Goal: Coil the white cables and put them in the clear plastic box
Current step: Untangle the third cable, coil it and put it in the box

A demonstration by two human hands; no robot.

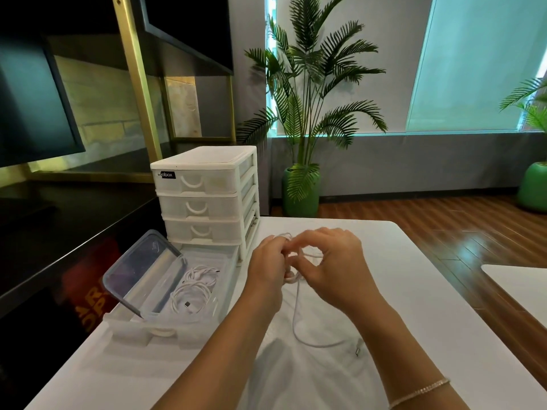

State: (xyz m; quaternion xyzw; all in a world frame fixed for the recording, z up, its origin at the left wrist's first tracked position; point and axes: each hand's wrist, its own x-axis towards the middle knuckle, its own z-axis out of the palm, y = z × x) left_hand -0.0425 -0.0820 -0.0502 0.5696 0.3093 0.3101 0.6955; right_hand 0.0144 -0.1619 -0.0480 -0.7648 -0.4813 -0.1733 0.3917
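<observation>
Both hands meet above the middle of the white table, wound into one white cable (297,318). My left hand (268,266) pinches a small coil of it, and my right hand (331,261) grips loops beside it. The cable's loose tail hangs down and curves right across the table to its plug (358,351). To the left, the clear plastic box (220,284) stands with its lid (142,270) tilted up. Inside it lie two coiled white cables (194,287).
A white three-drawer plastic unit (207,199) stands behind the box at the table's far left. The box rests in a pulled-out translucent drawer (139,328). Dark shelving runs along the left. Potted palms stand beyond the table's far edge, and a second table corner (521,279) is at right.
</observation>
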